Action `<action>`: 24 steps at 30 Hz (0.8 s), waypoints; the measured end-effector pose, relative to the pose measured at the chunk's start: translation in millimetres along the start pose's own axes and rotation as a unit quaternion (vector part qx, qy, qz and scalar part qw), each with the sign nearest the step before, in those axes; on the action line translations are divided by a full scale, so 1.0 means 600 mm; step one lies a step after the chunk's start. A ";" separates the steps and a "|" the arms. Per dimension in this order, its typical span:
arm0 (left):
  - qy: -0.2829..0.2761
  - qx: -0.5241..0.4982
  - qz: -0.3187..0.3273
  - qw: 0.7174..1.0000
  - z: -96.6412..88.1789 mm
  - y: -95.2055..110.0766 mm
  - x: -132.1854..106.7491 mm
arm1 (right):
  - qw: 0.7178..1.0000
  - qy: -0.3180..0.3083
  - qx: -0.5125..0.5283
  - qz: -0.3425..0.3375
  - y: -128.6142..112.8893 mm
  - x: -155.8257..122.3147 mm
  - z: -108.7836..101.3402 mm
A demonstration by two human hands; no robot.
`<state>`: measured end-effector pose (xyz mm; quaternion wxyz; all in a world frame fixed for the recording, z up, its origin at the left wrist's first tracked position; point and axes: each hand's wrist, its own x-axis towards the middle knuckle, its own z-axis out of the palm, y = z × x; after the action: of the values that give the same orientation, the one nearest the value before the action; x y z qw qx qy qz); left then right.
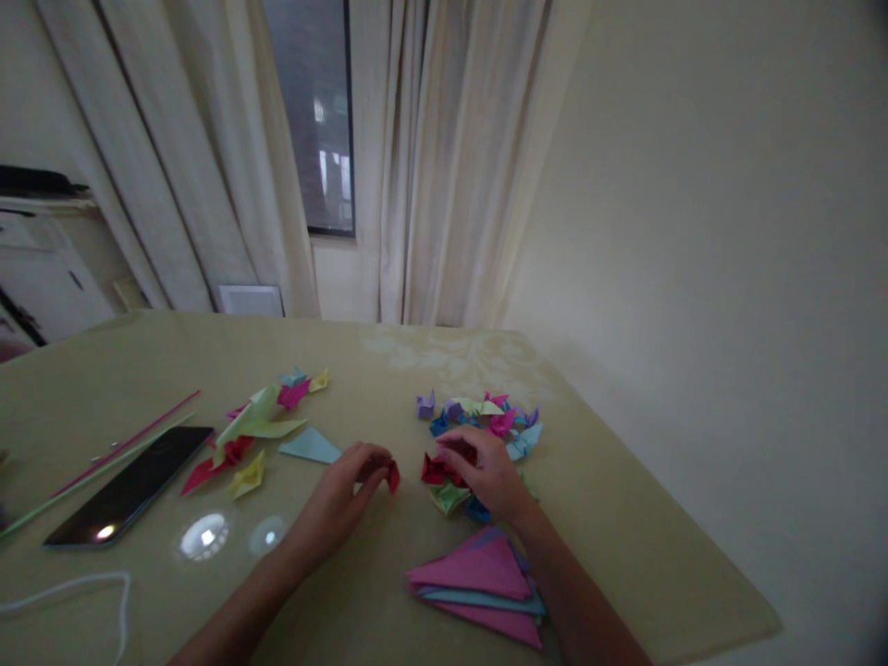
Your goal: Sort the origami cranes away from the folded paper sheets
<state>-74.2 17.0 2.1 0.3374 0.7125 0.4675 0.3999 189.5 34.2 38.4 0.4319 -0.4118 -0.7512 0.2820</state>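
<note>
My left hand [355, 481] pinches a small red folded paper piece [394, 476] between thumb and fingers, just above the table. To the right, my right hand [486, 467] is over a cluster of small origami pieces, its fingers curled together. Red paper shows behind and under those fingers, and whether they grip a piece is hidden. Beside the fingertips lies a red origami piece [434, 470], with a green origami piece [450, 499] below it. Purple, pink and a light-blue origami piece [524, 442] spread behind this hand. A light-blue folded paper [311, 445] lies near my left knuckles.
Pink and blue folded paper triangles [478, 583] are stacked near my right forearm. On the left are larger origami figures [253, 425], a black phone [131, 486], two thin sticks [129, 442] and a white cable [83, 580]. A wall [714, 277] borders the table's right side.
</note>
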 end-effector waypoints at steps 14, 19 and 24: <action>0.038 0.004 -0.042 0.998 -0.002 0.021 -0.003 | 0.997 -0.051 -0.055 -0.037 -0.013 -0.004 0.017; 0.113 0.440 -0.085 0.887 -0.063 -0.015 -0.004 | 0.992 0.077 0.055 0.086 0.011 0.000 0.019; 0.019 0.469 -0.133 0.873 -0.076 -0.064 -0.001 | 0.987 0.090 0.088 0.103 0.026 0.002 0.017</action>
<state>-129.9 34.1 -10.4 0.0054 0.7105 0.6968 0.0985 185.9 42.1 21.8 0.5005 -0.4713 -0.6353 0.3518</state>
